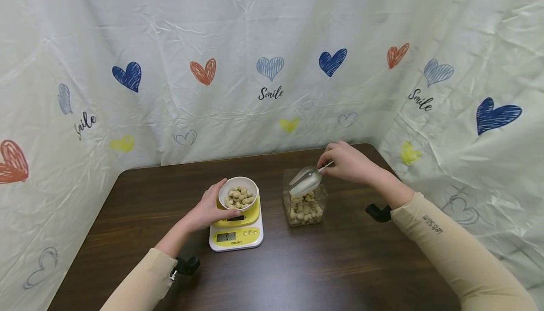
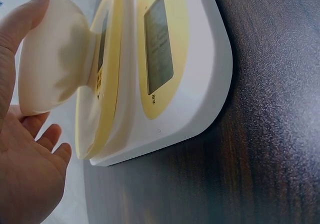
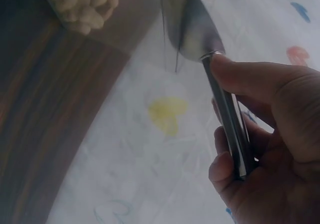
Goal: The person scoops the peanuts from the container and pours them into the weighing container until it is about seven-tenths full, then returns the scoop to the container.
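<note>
A white bowl (image 1: 251,184) of unshelled peanuts (image 1: 239,197) sits on the yellow platform of a kitchen scale (image 1: 255,240). My left hand (image 1: 211,208) holds the bowl by its side, thumb on the near edge and fingers round the far side. In the left wrist view, the bowl's foot (image 2: 90,59) meets the platform. My right hand (image 1: 346,161) grips the handle (image 3: 231,126) of a metal scoop (image 1: 307,181). The scoop's bowl tilts down to the left at the mouth of a clear square container (image 1: 291,207) that holds more peanuts (image 1: 307,213).
The dark wooden table (image 1: 340,264) carries the scale and the container side by side, with a gap between them. Behind and around the table hangs a white curtain (image 1: 238,127) printed with hearts. The scale's display (image 1: 226,237) shows digits.
</note>
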Available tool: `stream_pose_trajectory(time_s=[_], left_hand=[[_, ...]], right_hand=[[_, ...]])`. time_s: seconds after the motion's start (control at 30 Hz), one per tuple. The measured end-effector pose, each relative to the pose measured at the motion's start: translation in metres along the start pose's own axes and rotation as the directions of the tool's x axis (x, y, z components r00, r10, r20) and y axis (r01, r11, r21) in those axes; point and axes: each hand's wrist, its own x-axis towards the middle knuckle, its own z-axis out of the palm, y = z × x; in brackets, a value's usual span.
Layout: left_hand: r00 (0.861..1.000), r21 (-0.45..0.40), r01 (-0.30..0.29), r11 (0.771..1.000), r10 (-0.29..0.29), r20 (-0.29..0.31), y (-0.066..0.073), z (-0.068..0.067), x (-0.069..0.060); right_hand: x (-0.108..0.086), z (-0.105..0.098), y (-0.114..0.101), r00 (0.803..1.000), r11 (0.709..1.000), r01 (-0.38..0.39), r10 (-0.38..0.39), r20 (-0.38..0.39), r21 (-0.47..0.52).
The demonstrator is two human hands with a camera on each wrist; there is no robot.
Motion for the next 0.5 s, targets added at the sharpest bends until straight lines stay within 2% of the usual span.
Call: stream_pose_trajectory(time_s=[0.37,0.5], left_hand=[[1.0,-0.019,0.002,1.0,-0.002,0.001,0.0,0.003,0.001],[1.0,-0.02,0.0,1.0,0.0,0.002,0.001,0.004,0.0]], right_hand=[[0.013,0.026,-0.003,0.993,0.995,0.097,-0.093,0.074,-0.04],[0.012,0.033,-0.001,0.994,0.993,0.103,-0.1,0.043,-0.061]])
